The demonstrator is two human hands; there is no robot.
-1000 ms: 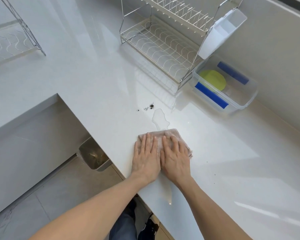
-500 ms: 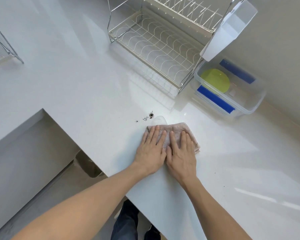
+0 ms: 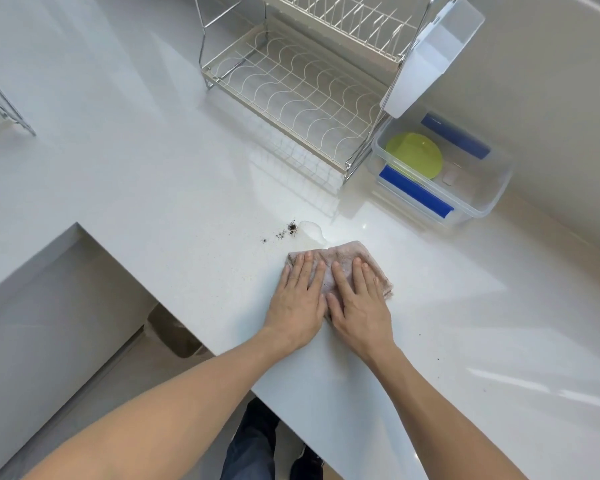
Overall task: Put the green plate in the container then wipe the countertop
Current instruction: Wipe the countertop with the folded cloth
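The plate [image 3: 414, 154] is seen lying inside the container [image 3: 492, 199], beside the rack [image 3: 291, 95], so the first half of the task is judged done. A folded cloth [image 3: 343, 263] is pressed flat on the countertop [image 3: 153, 188] by both hands, side by side: the left hand [image 3: 300, 299] and the right hand [image 3: 359, 304] are laid on it with fingers straight, nothing being gripped or pinched.

Just beyond the cloth's far edge a small puddle [image 3: 313, 231] is seen, and touching its left side a clump of dark crumbs [image 3: 291, 227], with a few more scattered to the left. Stray specks [image 3: 420, 334] also lie to the right of the right arm.

Several risks are judged from here. If the cloth is pushed straight ahead, the puddle may be spread into a wet film and the crumbs smeared into it. If it is swept leftward, the crumbs may be driven off the counter edge onto the floor. Since the cloth is only pressed, not held, it may bunch or slip under the palms. The specks on the right may simply be missed.
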